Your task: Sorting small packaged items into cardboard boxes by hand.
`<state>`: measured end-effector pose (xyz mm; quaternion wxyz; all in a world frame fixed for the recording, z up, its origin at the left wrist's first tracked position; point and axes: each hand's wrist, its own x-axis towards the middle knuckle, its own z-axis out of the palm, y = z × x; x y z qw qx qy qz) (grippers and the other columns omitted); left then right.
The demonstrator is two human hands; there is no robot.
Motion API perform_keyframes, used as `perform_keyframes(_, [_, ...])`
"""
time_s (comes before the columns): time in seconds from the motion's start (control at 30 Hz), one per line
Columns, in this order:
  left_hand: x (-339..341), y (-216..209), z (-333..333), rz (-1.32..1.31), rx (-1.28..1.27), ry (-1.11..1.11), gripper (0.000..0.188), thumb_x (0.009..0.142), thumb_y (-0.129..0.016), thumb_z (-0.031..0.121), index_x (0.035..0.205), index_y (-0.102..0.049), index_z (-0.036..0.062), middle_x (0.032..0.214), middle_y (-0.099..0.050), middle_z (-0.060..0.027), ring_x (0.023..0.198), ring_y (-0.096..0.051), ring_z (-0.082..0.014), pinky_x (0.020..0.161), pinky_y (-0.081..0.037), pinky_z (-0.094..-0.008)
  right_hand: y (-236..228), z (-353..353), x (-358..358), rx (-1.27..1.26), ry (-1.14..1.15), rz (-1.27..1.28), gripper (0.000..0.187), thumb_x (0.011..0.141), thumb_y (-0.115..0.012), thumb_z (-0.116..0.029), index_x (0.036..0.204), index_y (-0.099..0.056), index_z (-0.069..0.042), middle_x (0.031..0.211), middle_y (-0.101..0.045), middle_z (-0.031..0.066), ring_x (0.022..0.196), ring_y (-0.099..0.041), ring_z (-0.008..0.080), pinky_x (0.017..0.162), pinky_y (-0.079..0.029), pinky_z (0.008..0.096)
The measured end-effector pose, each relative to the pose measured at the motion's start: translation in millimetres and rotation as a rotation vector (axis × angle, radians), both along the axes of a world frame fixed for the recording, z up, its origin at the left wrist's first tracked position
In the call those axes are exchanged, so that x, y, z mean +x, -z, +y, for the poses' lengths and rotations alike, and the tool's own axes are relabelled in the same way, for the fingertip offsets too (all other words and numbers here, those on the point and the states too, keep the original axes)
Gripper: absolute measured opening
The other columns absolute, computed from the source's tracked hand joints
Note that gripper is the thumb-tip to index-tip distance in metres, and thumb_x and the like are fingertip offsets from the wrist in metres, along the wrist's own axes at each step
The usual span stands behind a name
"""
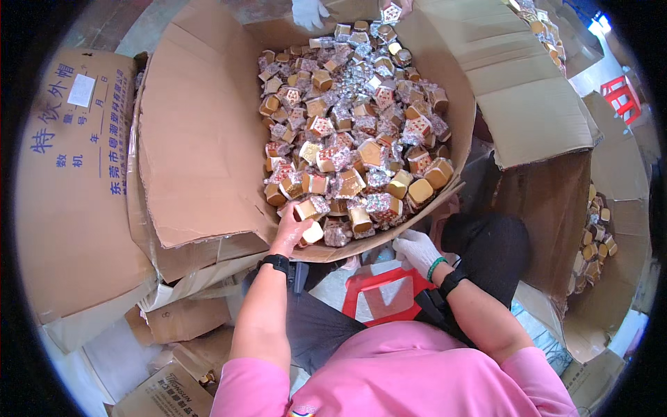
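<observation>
My bare left hand (287,231) reaches over the near left corner of a large open cardboard box (208,139). Its fingers are closed on a small house-shaped piece (311,208) with tan and white sides. A pale-ended piece (312,233) lies just beneath those fingers. Heaped in the box are several similar house-shaped pieces (372,154), tan, white and red, many in clear crinkled wrap. In a white glove, my right hand (417,251) rests by the box's near edge, fingers curled together, with nothing visible in them.
Across the box are another person's white-gloved hand (309,12) and a hand holding a patterned piece (391,12). Another carton (611,208) with pieces stands at right. A tall carton (76,187) is at left. A red plastic stool (382,295) sits below the box.
</observation>
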<state>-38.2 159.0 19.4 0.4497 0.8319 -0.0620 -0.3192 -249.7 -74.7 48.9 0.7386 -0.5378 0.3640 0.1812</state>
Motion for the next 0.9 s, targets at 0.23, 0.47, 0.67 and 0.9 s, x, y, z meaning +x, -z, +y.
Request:
perform_keyframes(0.23, [-32, -27, -56, -0.692, 0.658, 0.688, 0.048, 0.070, -0.061, 0.006, 0.112, -0.040, 0.0073, 0.111, -0.041, -0.0173, 0.092, -0.052, -0.0378, 0.078, -0.045, -0.0460, 12, -4, -1, -0.031, -0.042, 0.061, 0.025, 0.078, -0.049, -0.020, 0.092, -0.056, -0.001, 0.065, -0.053, 0.0055, 0.050, -0.049, 0.0143, 0.045, -0.040, 0.0263])
perform_keyframes(0.47, [-38, -38, -49, -0.626, 0.687, 0.794, 0.064, 0.065, -0.071, 0.017, 0.118, -0.035, 0.0109, 0.121, -0.033, -0.0205, 0.090, -0.055, -0.0385, 0.077, -0.048, -0.0427, 16, -1, 0, -0.105, -0.118, 0.038, 0.031, 0.077, -0.049, -0.024, 0.095, -0.057, 0.000, 0.068, -0.057, 0.0079, 0.054, -0.053, 0.0176, 0.049, -0.043, 0.0291])
perform_keyframes(0.67, [-42, -36, -50, -0.777, 0.684, 0.965, 0.062, 0.066, -0.068, 0.016, 0.119, -0.036, 0.0149, 0.125, -0.032, -0.0167, 0.094, -0.053, -0.0350, 0.072, -0.049, -0.0451, 21, 1, -1, -0.186, -0.159, -0.005, 0.036, 0.076, -0.046, -0.027, 0.092, -0.058, 0.002, 0.073, -0.060, 0.0160, 0.063, -0.059, 0.0261, 0.059, -0.047, 0.0348])
perform_keyframes(0.9, [-41, -29, -53, -0.852, 0.782, 0.996, 0.042, 0.077, -0.051, 0.006, 0.117, -0.040, 0.0154, 0.126, -0.033, -0.0133, 0.091, -0.053, -0.0333, 0.068, -0.050, -0.0438, 9, -2, 0, -0.322, -0.295, -0.047, 0.033, 0.076, -0.043, -0.026, 0.089, -0.059, -0.001, 0.084, -0.059, 0.0219, 0.078, -0.057, 0.0362, 0.071, -0.045, 0.0404])
